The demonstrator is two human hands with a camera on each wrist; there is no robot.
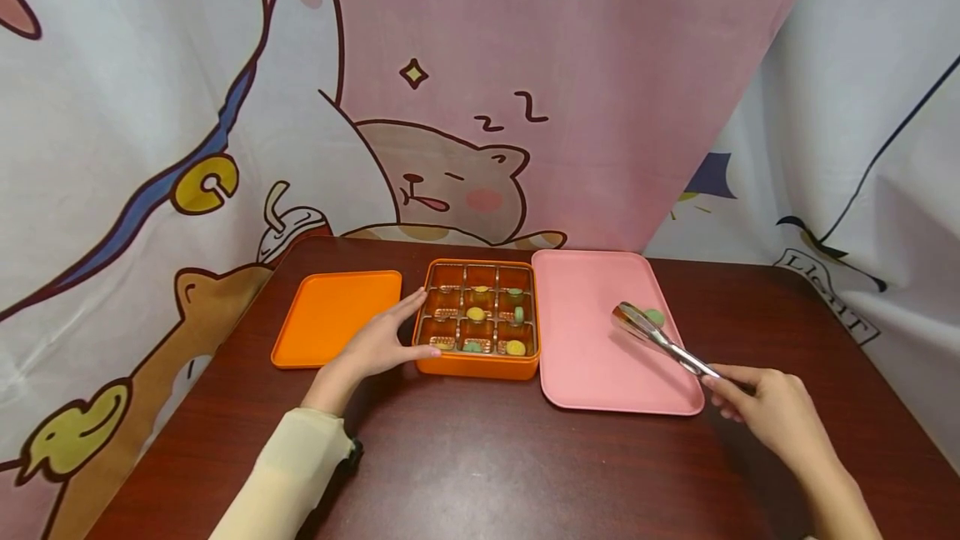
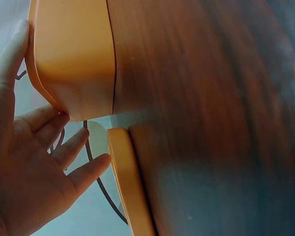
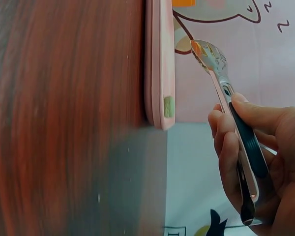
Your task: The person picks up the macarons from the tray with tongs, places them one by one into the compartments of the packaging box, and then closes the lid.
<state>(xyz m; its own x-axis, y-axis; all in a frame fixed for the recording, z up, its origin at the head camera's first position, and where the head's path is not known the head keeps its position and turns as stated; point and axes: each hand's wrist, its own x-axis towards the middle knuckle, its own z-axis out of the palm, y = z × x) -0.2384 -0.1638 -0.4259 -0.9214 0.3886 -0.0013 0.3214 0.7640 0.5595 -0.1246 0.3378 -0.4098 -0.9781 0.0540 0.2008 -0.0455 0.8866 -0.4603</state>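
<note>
My left hand [image 1: 378,342] rests against the left side of an orange box [image 1: 476,367], thumb at its near rim and the other fingers extended. Inside the box, a clear divided insert [image 1: 495,277] holds several small yellow and green round pieces, such as a yellow one [image 1: 476,315] in the middle. In my right hand [image 1: 783,411] I grip metal tongs [image 1: 667,342] by the dark-sided handles [image 3: 248,140]. The tong heads hover over a pink tray [image 1: 581,365], close together. A green round piece [image 1: 655,317] lies near the tray's right edge, just beyond the tong heads.
An orange lid [image 1: 337,315] lies flat left of the box. The pink tray stands right beside the box on the dark wooden table [image 1: 480,465]. Behind the table hangs a printed cartoon curtain [image 1: 600,107].
</note>
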